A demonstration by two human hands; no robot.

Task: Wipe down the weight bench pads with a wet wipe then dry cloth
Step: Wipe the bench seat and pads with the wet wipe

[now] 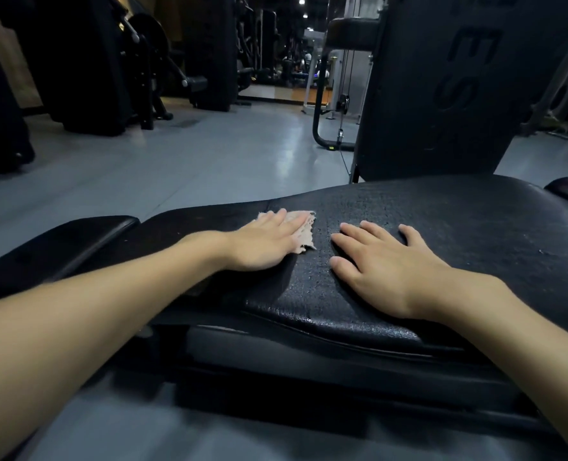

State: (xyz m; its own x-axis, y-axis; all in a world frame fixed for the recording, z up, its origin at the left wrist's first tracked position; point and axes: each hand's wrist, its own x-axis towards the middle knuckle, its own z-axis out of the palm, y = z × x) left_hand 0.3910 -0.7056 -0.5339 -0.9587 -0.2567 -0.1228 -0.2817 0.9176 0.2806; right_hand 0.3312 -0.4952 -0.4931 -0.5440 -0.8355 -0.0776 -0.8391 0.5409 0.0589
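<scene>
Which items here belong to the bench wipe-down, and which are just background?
Job: left hand pressing pinkish cloth, right hand flat on seat pad, back pad.
Background: weight machines, cable station, floor.

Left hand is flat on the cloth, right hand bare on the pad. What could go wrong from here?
1. The left hand only presses the small cloth with flat fingers, so the cloth may bunch or slip out mid-stroke.
2. The seat pad looks rough and cracked, and the cloth's ragged edge could snag or shed there.
3. The right hand rests bare on the pad, so that patch may get skipped or smeared again.
</scene>
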